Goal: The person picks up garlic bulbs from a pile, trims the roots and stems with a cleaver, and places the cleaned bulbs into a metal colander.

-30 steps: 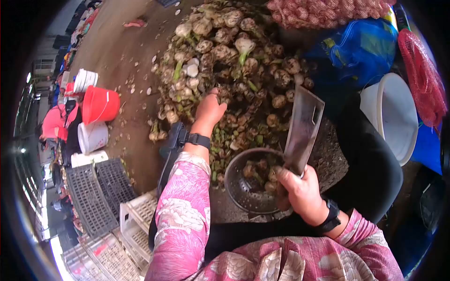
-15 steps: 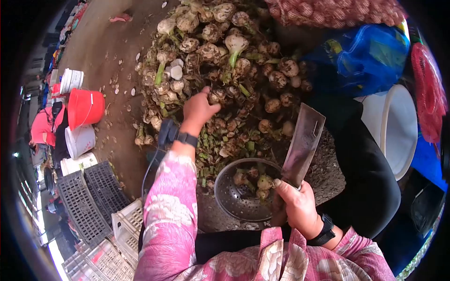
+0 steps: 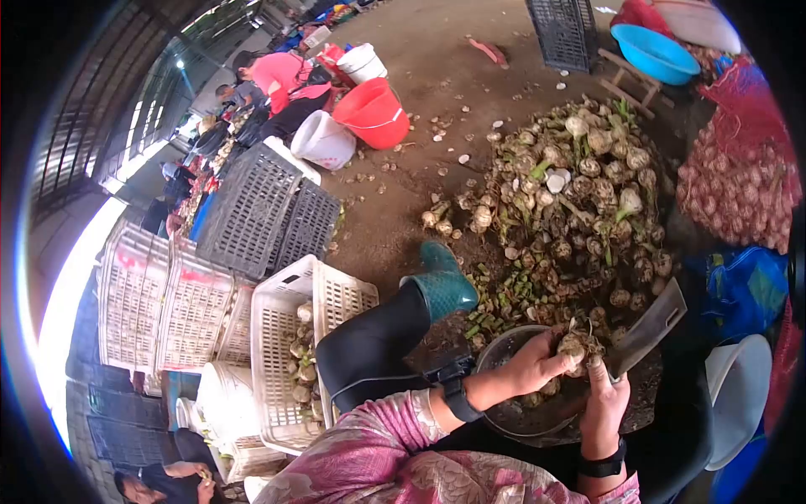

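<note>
Left hand [image 3: 536, 364]: fingers gripping soiled bulb [image 3: 575, 345]. Right hand [image 3: 603, 409]: fingers seemingly clenched round cleaver [image 3: 648, 328], blade toward 1 o'clock. Bulb heap [image 3: 598, 191] at 12 o'clock from hands.

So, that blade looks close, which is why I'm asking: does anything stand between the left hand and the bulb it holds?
Nothing visible does: the left hand touches the bulb directly. The cleaver, in the right hand, has its blade off to the bulb's right, not between the two.
</note>
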`<state>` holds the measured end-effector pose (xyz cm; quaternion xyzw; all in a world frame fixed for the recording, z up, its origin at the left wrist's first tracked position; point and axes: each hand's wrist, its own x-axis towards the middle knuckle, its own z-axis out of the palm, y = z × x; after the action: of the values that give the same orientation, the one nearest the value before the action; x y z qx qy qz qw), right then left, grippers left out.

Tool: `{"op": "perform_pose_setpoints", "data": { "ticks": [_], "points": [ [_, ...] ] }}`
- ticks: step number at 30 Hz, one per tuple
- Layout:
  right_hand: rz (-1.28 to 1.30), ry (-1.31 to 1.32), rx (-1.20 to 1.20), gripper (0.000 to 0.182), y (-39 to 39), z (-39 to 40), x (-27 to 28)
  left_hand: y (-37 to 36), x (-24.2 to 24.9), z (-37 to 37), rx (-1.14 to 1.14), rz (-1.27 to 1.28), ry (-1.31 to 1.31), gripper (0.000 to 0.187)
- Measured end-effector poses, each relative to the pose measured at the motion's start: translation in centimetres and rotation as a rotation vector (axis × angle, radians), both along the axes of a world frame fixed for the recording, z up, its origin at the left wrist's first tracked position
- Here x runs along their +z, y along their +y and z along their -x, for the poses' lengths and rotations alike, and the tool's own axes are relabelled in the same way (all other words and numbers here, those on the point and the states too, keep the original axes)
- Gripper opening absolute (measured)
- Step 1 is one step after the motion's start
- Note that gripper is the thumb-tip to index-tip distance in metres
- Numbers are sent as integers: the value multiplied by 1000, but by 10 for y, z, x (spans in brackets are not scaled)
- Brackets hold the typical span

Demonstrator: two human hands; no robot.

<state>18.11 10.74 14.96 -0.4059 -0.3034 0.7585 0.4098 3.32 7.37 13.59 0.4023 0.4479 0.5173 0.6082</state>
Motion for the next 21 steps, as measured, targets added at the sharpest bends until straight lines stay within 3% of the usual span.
{"op": "perform_pose_setpoints", "data": {
  "ticks": [2, 5, 8, 10, 11, 14, 15, 18, 20, 21],
  "points": [
    [-52, -27, 9, 27, -10, 0, -4, -11, 3, -5, 85, -125, 160, 51],
    [-106, -41, 32, 23, -17, 4, 8, -20, 30, -5, -1, -218, 310, 51],
    [-155, -97, 114, 16, -20, 6, 18, -28, 31, 4, 55, -283, 542, 41],
    [-235, -112, 155, 21, -26, 9, 19, -35, 36, 12, 63, -263, 604, 40],
    [-254, -65, 162, 23, -29, 11, 19, -35, 38, 20, -27, -376, 762, 42],
    [-225, -153, 130, 20, -31, 11, 8, -44, 37, 21, 119, -146, 242, 28],
    [-193, -245, 104, 17, -29, 11, 6, -45, 33, 27, 99, -106, 198, 30],
    [-463, -611, 92, 17, -15, 8, 0, -44, 20, 38, 138, -69, 189, 34],
    [-571, -862, 194, 19, -7, 8, -3, -42, 18, 40, 111, -10, 101, 36],
    [-624, -990, 248, 19, -3, 7, -4, -40, 11, 43, 99, -41, 199, 38]
  ]
}}
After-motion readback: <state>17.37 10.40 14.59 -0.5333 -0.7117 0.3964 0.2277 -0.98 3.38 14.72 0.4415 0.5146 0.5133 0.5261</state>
